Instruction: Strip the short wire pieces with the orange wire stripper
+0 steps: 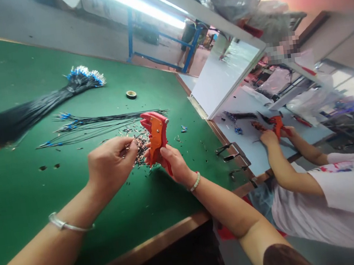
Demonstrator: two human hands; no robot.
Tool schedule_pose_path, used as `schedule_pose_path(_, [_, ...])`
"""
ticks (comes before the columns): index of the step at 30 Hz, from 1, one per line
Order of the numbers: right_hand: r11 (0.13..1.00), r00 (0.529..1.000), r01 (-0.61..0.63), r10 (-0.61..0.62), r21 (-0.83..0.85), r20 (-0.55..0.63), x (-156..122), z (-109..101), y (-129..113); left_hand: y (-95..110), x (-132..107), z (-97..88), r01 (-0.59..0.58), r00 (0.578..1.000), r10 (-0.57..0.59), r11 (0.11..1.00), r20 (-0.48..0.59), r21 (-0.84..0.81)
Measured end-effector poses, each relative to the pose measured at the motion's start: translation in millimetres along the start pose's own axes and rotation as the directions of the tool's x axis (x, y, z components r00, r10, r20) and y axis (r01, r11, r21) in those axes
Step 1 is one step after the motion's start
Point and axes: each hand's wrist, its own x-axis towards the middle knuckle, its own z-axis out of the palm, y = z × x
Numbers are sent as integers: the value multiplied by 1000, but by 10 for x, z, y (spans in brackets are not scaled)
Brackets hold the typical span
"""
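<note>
My right hand (172, 164) is wrapped round the handles of an orange and red wire stripper (156, 136), held upright over the green table (16, 186). My left hand (111, 162) is closed in a pinch just left of the tool, gripping the ends of thin black wires (98, 122) that run back across the table. A heap of small stripped insulation bits (142, 147) lies under and between both hands.
A thick bundle of black wires with blue terminals (32, 109) lies at the far left. A small tape roll (131, 94) sits further back. At the right, a co-worker's hands (269, 137) hold another orange stripper (277, 123) at a neighbouring pale bench. Metal clips (231, 151) sit at the table's edge.
</note>
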Motion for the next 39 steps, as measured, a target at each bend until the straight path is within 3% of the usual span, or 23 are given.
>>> schedule_pose_path(11, [997,986,25,-36,70,160,-35,-115,185,12,-86,98,-211,976,206,975,72,68])
schedule_pose_path(22, [991,989,-33,14,128,147,-53,-131,259,48,-114,73,-312,949,293,930,118,193])
schedule_pose_path(30, [998,991,-46,40,43,127,-86,-127,194,61,-99,42,-406,913,386,891,132,203])
schedule_pose_path(39, [998,999,-6,9,-55,50,-102,-111,158,79,-91,49,-413,910,395,889,129,196])
